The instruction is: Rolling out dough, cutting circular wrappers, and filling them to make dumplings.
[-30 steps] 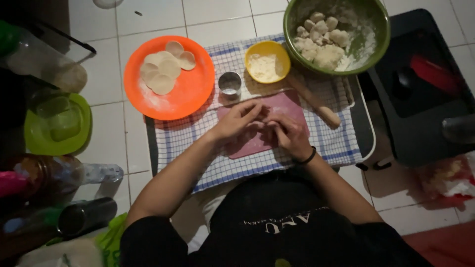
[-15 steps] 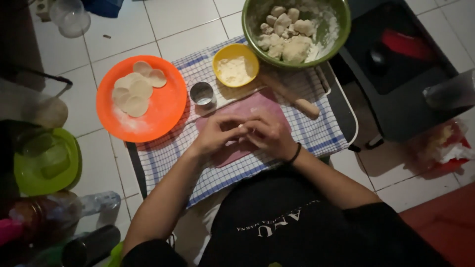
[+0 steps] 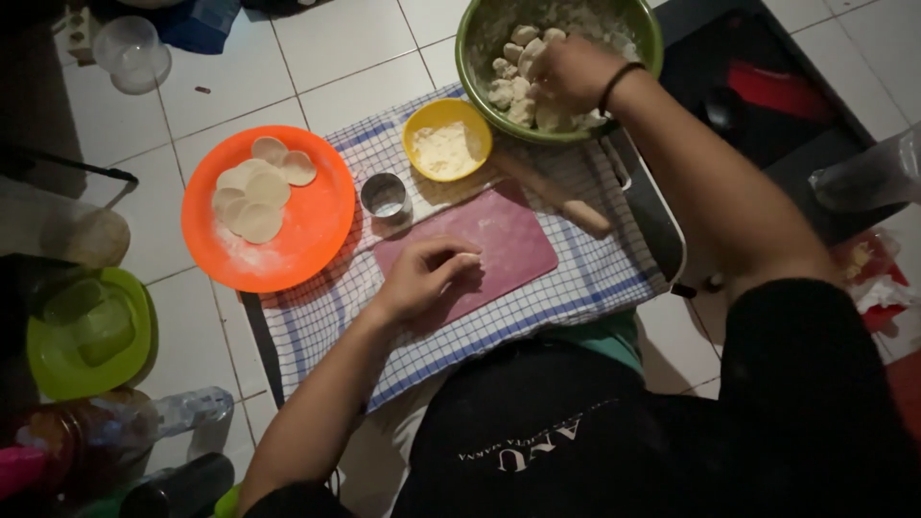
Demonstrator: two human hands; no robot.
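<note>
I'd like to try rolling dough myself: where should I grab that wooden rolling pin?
Probably by the near handle end of the rolling pin, coming from above. It lies flat and slanted on the checked cloth, that end bare; its far end sits close under the green bowl.

I log a white tiled floor point(image 3: 326, 48) with a blue-checked cloth point(image 3: 326, 326) spread at centre. On the cloth's left edge sits an orange plate point(image 3: 317, 251) carrying a cluster of flat pale dough discs point(image 3: 257, 192) on its far side, overlapping. Just right of the plate stands a small metal ring cutter point(image 3: 384, 195). Beyond it is a yellow bowl point(image 3: 414, 144) holding white flour point(image 3: 446, 152). A wooden rolling pin point(image 3: 556, 197) lies slantwise to the right of the cutter. Far left: a clear plastic cup point(image 3: 132, 53). Near left: a green plate point(image 3: 38, 369) and a clear bottle point(image 3: 182, 411) on its side. Right: a dark tray point(image 3: 796, 125), contents unclear.
</note>
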